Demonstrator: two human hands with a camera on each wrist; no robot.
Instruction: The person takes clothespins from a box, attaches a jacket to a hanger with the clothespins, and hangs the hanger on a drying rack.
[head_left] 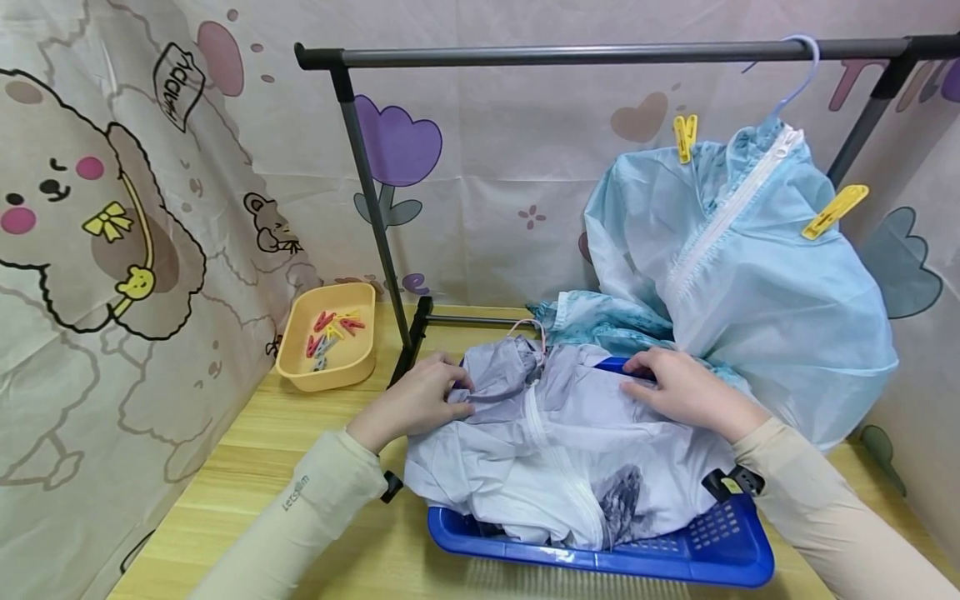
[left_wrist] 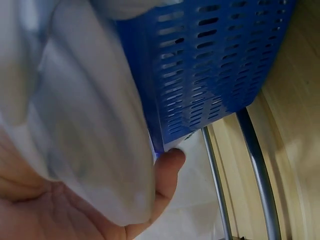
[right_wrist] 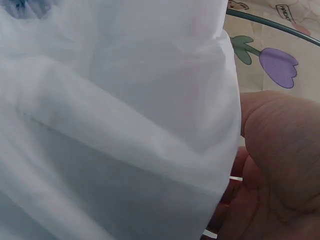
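A pale grey jacket (head_left: 495,450) with a white zip and a dark patch lies over a blue basket (head_left: 600,560), a pink hanger hook (head_left: 534,325) showing at its collar. My left hand (head_left: 423,396) touches the jacket's left shoulder, thumb and fingers apart; in the left wrist view its palm (left_wrist: 65,210) lies beneath draped cloth. My right hand (head_left: 686,387) rests by the opposite shoulder, thumb and fingers apart. The cloth (right_wrist: 150,115) hides its fingertips in the right wrist view.
A light blue jacket (head_left: 787,308) hangs from the dark rail (head_left: 555,56), with yellow clothespins (head_left: 835,212) on it. More teal cloth (head_left: 607,321) lies behind the basket. At the left stands a yellow tub (head_left: 322,381) with several coloured clothespins inside.
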